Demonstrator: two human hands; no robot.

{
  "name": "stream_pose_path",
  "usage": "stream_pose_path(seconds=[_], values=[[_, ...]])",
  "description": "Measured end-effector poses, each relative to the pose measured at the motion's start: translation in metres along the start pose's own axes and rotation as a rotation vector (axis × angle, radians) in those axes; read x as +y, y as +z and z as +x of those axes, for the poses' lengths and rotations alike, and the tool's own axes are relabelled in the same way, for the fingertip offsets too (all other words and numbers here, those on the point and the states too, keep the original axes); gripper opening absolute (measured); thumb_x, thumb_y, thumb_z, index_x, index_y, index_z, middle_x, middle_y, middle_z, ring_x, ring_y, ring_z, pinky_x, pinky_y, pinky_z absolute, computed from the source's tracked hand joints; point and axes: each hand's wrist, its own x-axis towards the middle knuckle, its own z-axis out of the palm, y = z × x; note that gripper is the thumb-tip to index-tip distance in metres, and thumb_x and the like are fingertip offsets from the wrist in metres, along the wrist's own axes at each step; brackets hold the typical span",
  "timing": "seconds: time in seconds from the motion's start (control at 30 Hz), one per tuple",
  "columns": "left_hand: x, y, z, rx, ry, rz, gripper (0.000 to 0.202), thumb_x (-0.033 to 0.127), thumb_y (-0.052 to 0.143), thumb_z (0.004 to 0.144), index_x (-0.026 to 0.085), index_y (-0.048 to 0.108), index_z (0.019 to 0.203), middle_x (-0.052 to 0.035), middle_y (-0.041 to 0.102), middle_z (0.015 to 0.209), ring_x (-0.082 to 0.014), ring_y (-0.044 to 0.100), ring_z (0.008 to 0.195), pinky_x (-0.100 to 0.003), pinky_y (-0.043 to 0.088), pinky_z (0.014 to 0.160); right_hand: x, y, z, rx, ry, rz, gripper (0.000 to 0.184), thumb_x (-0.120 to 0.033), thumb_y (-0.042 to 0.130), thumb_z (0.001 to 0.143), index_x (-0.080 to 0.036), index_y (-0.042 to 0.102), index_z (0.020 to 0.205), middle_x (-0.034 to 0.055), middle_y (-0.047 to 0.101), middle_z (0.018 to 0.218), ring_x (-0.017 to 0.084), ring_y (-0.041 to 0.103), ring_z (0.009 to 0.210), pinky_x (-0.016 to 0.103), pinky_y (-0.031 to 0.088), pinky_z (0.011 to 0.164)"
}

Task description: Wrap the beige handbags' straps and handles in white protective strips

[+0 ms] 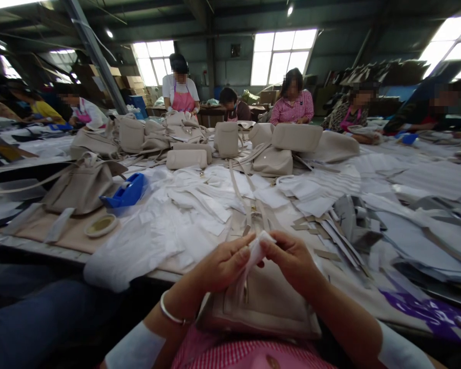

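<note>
Between my two hands is a strip of thin white wrapping paper [256,252], pinched at its upper end. My left hand [230,259] is closed on the paper from the left, a metal bangle [172,312] round its wrist. From the other side, my right hand [288,253] grips the paper's top with thumb and fingers. Directly below lies a beige handbag [272,302], resting against my lap at the table edge. Its straps [240,187] run away from me across the table. The paper and my hands hide part of the bag's top.
Loose white sheets [200,205] cover much of the table. To the left are a blue tape dispenser [126,192], a tape roll [101,225] and another beige bag [82,184]. Card strips [346,241] lie at right. Beige bags [297,137] are piled ahead, with several people beyond.
</note>
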Motion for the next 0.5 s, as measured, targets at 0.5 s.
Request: stream_pose_path(seconds=[0.5], values=[[-0.003, 0.012, -0.028, 0.137, -0.148, 0.394, 0.030, 0.028, 0.045, 0.096, 0.015, 0.068, 0.082, -0.0070, 0.067, 0.100, -0.0174, 0.062, 0.092, -0.026, 0.049, 0.087, 0.018, -0.006, -0.014, 0.105, 0.019, -0.015, 0.032, -0.048, 0.065, 0.087, -0.017, 0.067, 0.079, -0.0028, 0.051, 0.060, 0.010, 0.045, 0.057, 0.022, 0.037, 0.054]])
